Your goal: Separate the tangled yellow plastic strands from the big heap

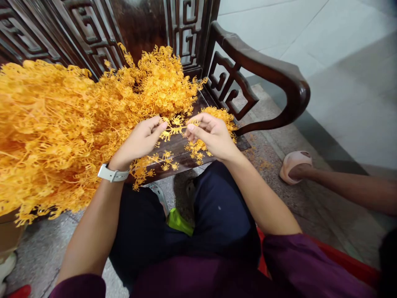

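My left hand (pixel 141 138) and my right hand (pixel 211 134) meet over the seat of a dark carved wooden bench (pixel 257 66). Both pinch the same small orange plastic sprig (pixel 174 127), one hand at each end. A huge heap of the same orange sprigs (pixel 62 120) covers the bench to the left of my left hand. A smaller clump of orange sprigs (pixel 218 116) lies behind my right hand, and a few loose ones (pixel 164 160) sit near the seat's front edge. A white watch (pixel 112 174) is on my left wrist.
The bench's curved armrest (pixel 279 70) rises to the right. Another person's leg with a pink slipper (pixel 294 165) reaches in from the right on the speckled floor. A cardboard box (pixel 9 234) stands at the lower left.
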The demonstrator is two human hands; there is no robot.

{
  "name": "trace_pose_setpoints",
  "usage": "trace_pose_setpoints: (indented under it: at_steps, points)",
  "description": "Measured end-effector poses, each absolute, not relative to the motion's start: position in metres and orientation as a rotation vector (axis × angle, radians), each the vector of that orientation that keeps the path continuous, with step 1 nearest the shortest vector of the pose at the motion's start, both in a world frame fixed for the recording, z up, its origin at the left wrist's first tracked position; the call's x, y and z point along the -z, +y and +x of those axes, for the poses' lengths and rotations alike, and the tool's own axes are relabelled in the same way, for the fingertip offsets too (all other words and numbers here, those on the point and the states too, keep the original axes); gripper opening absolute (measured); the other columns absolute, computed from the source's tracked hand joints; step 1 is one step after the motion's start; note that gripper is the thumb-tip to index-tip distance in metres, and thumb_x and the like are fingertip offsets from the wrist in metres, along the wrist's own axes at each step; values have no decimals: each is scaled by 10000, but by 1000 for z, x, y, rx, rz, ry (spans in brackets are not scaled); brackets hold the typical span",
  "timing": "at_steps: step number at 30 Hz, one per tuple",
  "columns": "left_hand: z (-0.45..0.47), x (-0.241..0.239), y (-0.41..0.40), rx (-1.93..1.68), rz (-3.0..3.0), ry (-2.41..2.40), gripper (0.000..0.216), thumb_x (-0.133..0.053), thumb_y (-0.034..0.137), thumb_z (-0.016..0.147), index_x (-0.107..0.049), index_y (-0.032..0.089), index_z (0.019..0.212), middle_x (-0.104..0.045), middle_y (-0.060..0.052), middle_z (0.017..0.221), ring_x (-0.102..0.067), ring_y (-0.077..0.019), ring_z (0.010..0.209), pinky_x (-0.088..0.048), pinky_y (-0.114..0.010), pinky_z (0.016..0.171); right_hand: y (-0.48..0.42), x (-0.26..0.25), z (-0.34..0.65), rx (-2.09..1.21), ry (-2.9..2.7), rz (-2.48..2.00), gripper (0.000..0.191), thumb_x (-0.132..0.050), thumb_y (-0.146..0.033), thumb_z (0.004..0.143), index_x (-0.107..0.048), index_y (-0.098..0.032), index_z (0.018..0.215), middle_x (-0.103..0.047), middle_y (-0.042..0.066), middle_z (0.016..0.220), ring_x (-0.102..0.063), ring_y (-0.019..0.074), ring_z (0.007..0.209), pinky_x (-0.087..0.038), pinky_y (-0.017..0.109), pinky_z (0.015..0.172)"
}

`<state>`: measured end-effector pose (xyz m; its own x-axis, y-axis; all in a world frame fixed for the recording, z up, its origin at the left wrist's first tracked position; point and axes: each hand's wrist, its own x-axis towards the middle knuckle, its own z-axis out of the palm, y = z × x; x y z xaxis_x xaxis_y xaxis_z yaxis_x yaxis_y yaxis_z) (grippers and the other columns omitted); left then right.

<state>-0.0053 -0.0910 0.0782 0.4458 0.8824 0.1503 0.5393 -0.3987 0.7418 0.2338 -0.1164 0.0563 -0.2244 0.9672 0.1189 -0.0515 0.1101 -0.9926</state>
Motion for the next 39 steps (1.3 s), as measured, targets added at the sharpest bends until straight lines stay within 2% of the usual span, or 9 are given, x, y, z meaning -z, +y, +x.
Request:
trace_pose_setpoints:
  at_steps: [7,12,17,21,24,27,30,34,39]
  points:
    - [-5,-89,-98,-590,2059,1032,460,-517,533,1070,-508,197,756,-440,14,715,-392,-129,644,-310,-281,593,-113,-52,234,-1239,-1326,-983,433,-834,-586,845,-617,-240,988,-704,19,881,-623,145,732,-514,306,643]
    - [-4,-89,-99,-529,2026,960,366,-635,512,1009,-734,187,873,-642,-13,780,-517,-138,694,-400,-264,640,-111,-52,236,-1116,-1322,-1033,373,-796,-560,875,-618,-242,956,-640,26,915,-566,159,795,-500,323,691]
    - [-4,-90,-100,-459,2036,934,363,-587,437,1008,-691,184,769,-614,-11,712,-494,-132,630,-376,-265,595,-115,-53,230,-1077,-1335,-1016,342,-767,-530,893,-578,-249,937,-577,14,840,-522,160,755,-468,333,683]
    - [0,-99,-106,-430,2016,899,296,-558,310,977,-642,181,724,-552,9,656,-461,-123,604,-361,-260,584,-109,-45,231,-1083,-1289,-994,332,-744,-524,911,-546,-259,942,-559,16,869,-478,147,707,-434,318,632]
    - [1,-106,-115,-305,1998,731,256,-552,221,954,-601,184,706,-570,18,666,-487,-119,624,-385,-247,602,-88,-30,251,-936,-1133,-1027,324,-664,-565,959,-499,-289,1001,-521,7,912,-450,139,674,-416,309,602]
    - [-2,-110,-122,-298,1993,671,273,-550,272,1001,-618,186,752,-608,10,705,-531,-130,662,-417,-242,626,-69,-19,278,-737,-973,-1097,348,-686,-567,930,-488,-287,987,-497,-8,882,-423,123,644,-374,291,565]
    - [-5,-107,-123,-382,2006,793,300,-562,327,1012,-659,183,767,-628,1,711,-545,-141,667,-423,-239,609,-70,-23,284,-924,-1081,-1178,319,-758,-502,884,-581,-266,1005,-545,-22,818,-462,119,628,-402,281,566]
    - [-4,-98,-115,-385,2061,897,236,-565,274,979,-754,190,866,-743,-8,825,-629,-162,736,-469,-244,668,-96,-42,259,-1167,-1341,-1021,291,-787,-478,885,-695,-243,1030,-632,-15,827,-545,123,657,-485,290,626]
    - [-4,-96,-113,-268,2077,849,256,-571,279,982,-750,197,817,-688,17,712,-572,-127,631,-400,-232,576,-121,-66,239,-1353,-1584,-966,327,-716,-537,952,-770,-220,1011,-720,22,919,-607,140,774,-525,299,724]
